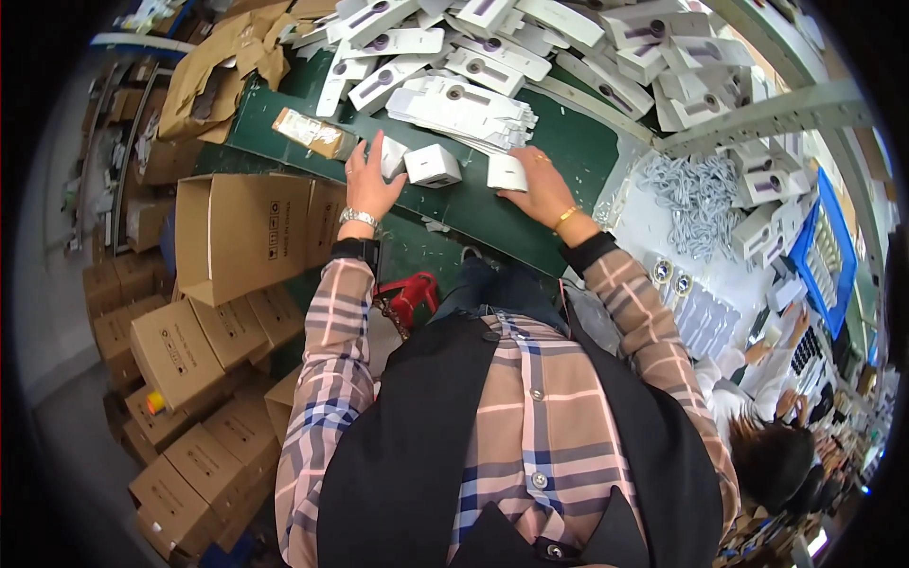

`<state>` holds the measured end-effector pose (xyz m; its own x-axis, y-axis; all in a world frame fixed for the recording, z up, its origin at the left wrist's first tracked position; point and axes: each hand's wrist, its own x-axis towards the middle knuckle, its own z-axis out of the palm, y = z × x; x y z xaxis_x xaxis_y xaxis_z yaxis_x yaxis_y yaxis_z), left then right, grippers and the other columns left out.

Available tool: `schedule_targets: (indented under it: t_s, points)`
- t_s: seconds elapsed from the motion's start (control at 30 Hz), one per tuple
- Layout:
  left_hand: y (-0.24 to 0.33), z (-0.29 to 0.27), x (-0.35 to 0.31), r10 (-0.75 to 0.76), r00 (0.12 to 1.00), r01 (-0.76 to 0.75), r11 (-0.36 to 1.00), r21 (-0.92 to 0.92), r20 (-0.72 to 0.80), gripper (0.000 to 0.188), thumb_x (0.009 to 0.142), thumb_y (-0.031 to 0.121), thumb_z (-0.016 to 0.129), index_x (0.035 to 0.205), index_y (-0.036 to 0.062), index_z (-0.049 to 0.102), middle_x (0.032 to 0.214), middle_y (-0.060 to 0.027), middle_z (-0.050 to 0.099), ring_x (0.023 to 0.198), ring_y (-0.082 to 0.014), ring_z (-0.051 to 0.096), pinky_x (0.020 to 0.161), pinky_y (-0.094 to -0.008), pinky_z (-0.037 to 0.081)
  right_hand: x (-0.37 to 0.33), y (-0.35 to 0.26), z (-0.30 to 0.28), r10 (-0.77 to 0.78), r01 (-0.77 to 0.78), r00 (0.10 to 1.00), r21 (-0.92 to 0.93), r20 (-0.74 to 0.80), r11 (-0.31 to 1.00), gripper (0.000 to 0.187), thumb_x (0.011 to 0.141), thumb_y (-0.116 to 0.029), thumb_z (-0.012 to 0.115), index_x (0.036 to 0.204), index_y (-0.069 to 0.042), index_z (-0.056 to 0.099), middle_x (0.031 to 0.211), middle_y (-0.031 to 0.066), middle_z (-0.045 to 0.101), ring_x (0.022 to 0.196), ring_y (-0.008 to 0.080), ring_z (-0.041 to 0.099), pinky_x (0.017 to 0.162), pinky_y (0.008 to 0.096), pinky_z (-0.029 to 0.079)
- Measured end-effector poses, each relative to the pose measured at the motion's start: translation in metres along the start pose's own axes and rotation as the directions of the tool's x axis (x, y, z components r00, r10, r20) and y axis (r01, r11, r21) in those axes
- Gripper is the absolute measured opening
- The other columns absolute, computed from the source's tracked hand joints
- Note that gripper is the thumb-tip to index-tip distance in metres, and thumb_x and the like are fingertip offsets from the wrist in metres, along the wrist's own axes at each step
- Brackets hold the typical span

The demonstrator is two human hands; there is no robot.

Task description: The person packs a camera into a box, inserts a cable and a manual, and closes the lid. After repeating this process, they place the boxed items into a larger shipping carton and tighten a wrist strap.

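Note:
At the near side of the green table, my left hand (371, 185) has its thumb and fingers around one end of a small white box (392, 157). A second white box (433, 167) stands right beside it, between my two hands, touched by neither as far as I can see. My right hand (546, 194) grips another small white box (507, 173), thumb on the near side and fingers behind it. Just beyond lies a stack of flat white printed cartons (459, 109). A brown tape-covered block (314, 133) is left of my left hand.
Many white cartons (492, 57) pile up at the back. An open brown carton (232, 237) stands at left above stacked brown boxes (180, 346). Pale cables (694, 204) and a blue tray (822, 251) lie at right. A metal post (757, 123) crosses there; a co-worker (757, 445) sits lower right.

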<state>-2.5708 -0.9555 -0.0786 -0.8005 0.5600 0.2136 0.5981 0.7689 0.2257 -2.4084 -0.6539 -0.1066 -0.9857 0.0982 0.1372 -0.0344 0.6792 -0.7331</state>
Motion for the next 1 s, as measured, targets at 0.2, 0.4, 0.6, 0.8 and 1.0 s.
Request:
schedule_targets:
  t_s: [0.2,0.4,0.6,0.8,1.0]
  points:
    - [-0.042,0.027,0.008,-0.024,0.994,0.062,0.922,-0.383,0.102,0.084,0.08,0.018,0.083,0.155,0.0122,0.045,0.136,-0.0211,0.06,0.126,-0.041,0.057,0.108,-0.0452,0.047,0.056,-0.043,0.05,-0.069,0.078,0.991,-0.067,0.116,0.995,0.065,0.079,-0.026,0.086,0.134,-0.012,0.056,0.132,0.013,0.061,0.125,0.0374,0.056,0.103,0.0451,0.05]
    - [-0.063,0.013,0.026,0.206,0.937,-0.069,0.902,-0.427,0.282,0.076,0.078,0.011,0.08,0.148,0.0168,0.051,0.135,-0.0181,0.061,0.125,-0.041,0.057,0.108,-0.0455,0.048,0.068,-0.07,0.068,0.011,0.047,0.981,-0.295,0.194,0.954,0.071,0.078,-0.028,0.086,0.141,-0.022,0.055,0.133,0.0053,0.062,0.123,0.0322,0.058,0.098,0.0443,0.054]
    - [-0.085,-0.002,0.032,0.398,0.871,-0.243,0.857,-0.454,0.287,0.074,0.078,0.01,0.079,0.146,0.0177,0.052,0.132,-0.017,0.062,0.122,-0.0414,0.058,0.106,-0.047,0.049,0.067,-0.081,0.078,-0.018,0.087,0.979,-0.335,0.205,0.938,0.079,0.074,-0.031,0.087,0.145,-0.027,0.054,0.132,0.0032,0.063,0.12,0.031,0.059,0.094,0.0449,0.056]
    - [-0.064,0.014,0.023,0.225,0.95,-0.114,0.895,-0.431,0.216,0.072,0.076,0.011,0.081,0.143,0.0182,0.055,0.125,-0.0124,0.062,0.117,-0.0405,0.059,0.101,-0.0479,0.052,0.072,-0.121,0.086,-0.025,0.14,0.973,-0.495,0.23,0.857,0.073,0.075,-0.035,0.087,0.14,-0.023,0.056,0.128,0.0035,0.065,0.118,0.03,0.061,0.089,0.0431,0.056]
    - [-0.076,0.011,0.027,0.219,0.952,-0.103,0.887,-0.449,0.215,0.068,0.078,0.017,0.082,0.141,0.0149,0.056,0.124,-0.0125,0.063,0.116,-0.0388,0.06,0.097,-0.0466,0.053,0.063,-0.096,0.087,-0.044,0.138,0.979,-0.484,0.199,0.864,0.073,0.075,-0.039,0.087,0.138,-0.02,0.057,0.124,0.0039,0.067,0.117,0.0293,0.062,0.085,0.0429,0.057]
